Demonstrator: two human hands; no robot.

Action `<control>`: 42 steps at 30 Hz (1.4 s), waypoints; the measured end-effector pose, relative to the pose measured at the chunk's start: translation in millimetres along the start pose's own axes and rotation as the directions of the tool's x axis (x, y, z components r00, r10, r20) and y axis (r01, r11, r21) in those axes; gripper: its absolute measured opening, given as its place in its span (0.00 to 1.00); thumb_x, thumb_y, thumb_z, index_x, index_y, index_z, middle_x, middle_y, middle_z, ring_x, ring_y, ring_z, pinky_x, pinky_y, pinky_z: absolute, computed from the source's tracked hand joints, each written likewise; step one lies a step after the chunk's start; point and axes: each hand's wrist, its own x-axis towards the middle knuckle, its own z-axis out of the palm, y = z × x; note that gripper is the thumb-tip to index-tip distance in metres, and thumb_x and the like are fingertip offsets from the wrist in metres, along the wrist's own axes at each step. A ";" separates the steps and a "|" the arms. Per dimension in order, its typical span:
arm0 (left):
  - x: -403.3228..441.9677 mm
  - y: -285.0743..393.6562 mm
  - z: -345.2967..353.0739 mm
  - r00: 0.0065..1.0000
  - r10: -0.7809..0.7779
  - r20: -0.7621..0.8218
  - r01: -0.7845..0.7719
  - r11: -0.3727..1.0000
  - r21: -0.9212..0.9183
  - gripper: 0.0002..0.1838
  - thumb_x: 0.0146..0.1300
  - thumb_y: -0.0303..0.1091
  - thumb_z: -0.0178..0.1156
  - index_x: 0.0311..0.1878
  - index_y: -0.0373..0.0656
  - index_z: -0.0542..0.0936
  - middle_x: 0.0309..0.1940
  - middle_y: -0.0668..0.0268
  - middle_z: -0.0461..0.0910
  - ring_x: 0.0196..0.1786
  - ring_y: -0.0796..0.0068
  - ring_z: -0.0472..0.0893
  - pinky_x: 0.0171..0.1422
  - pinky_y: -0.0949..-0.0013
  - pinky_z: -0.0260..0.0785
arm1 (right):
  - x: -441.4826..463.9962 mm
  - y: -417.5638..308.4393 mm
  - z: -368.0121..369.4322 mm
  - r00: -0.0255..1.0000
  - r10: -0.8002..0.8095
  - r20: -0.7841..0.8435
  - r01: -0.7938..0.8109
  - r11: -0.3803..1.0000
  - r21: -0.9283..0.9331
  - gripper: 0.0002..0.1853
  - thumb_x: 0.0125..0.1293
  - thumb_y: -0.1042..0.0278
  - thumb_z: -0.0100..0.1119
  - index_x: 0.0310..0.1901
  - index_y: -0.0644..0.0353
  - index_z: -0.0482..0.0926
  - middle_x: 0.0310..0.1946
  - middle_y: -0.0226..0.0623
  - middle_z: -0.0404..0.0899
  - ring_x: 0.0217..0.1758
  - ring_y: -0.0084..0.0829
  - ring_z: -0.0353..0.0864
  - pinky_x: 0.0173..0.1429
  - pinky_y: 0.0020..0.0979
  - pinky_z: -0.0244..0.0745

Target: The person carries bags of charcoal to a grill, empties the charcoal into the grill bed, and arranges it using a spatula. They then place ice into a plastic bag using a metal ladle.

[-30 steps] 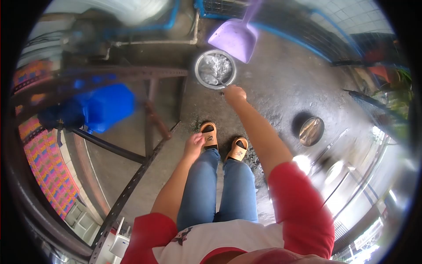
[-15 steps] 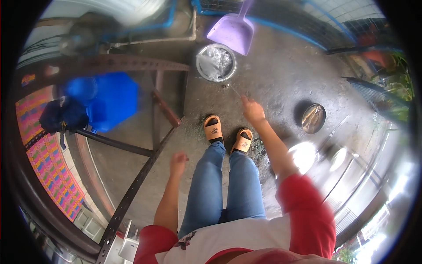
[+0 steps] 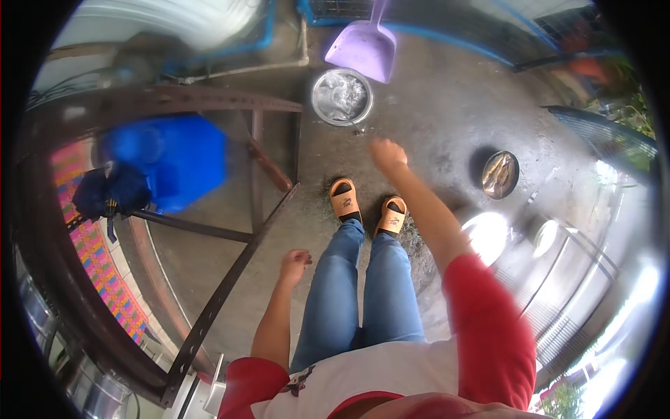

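My right hand (image 3: 388, 155) is stretched forward over the floor, its fingers closed; what they hold, if anything, does not show clearly. Just ahead of it stands a round metal pot (image 3: 315, 105) with crumpled, shiny, clear material (image 3: 342, 94) inside. A small dark bit (image 3: 360, 130) lies between hand and pot. Beside my left thigh hangs my left hand (image 3: 296, 262), fingers loosely bent and a little apart, with nothing visible in it. Behind the pot, touching or very near it, is a purple dustpan (image 3: 363, 50).
To the right, a round dark pan (image 3: 517, 176) on the floor holds what look like fish (image 3: 498, 174). A brown metal frame (image 3: 230, 279) runs along my left, with a blue container (image 3: 185, 160) beyond it. Blue-edged mesh (image 3: 447, 43) stands at the back.
My right hand has drawn slightly left and up; the thin stick-like thing seen at its fingers is no longer distinct. My left hand has moved slightly right and down. The view has shifted a little.
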 end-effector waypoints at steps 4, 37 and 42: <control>-27.0 14.3 5.0 0.995 0.015 0.102 -0.018 0.999 0.037 0.10 0.70 0.32 0.54 0.50 0.42 0.76 0.42 0.65 0.82 0.42 0.74 0.83 0.43 0.72 0.70 | -51.7 20.5 -6.1 0.992 0.087 -0.091 -0.061 0.966 0.251 0.16 0.68 0.62 0.47 0.55 0.55 0.72 0.44 0.53 0.81 0.49 0.52 0.81 0.53 0.46 0.77; -142.2 -105.5 -38.8 0.973 0.186 -0.138 -0.206 0.967 -0.152 0.21 0.69 0.47 0.56 0.54 0.39 0.72 0.48 0.60 0.81 0.48 0.67 0.82 0.49 0.65 0.72 | -64.0 -158.0 -50.3 0.982 -0.160 -0.105 0.179 0.581 0.794 0.36 0.62 0.29 0.48 0.33 0.64 0.78 0.24 0.40 0.80 0.27 0.32 0.81 0.35 0.34 0.75; -147.4 -79.5 -57.6 0.989 0.122 -0.085 -0.131 0.985 -0.110 0.22 0.69 0.47 0.56 0.56 0.39 0.71 0.50 0.58 0.80 0.50 0.65 0.81 0.53 0.62 0.71 | -62.1 -160.4 -52.0 0.994 -0.093 -0.061 0.100 0.496 0.863 0.30 0.62 0.37 0.55 0.40 0.64 0.79 0.30 0.42 0.83 0.36 0.37 0.83 0.44 0.36 0.76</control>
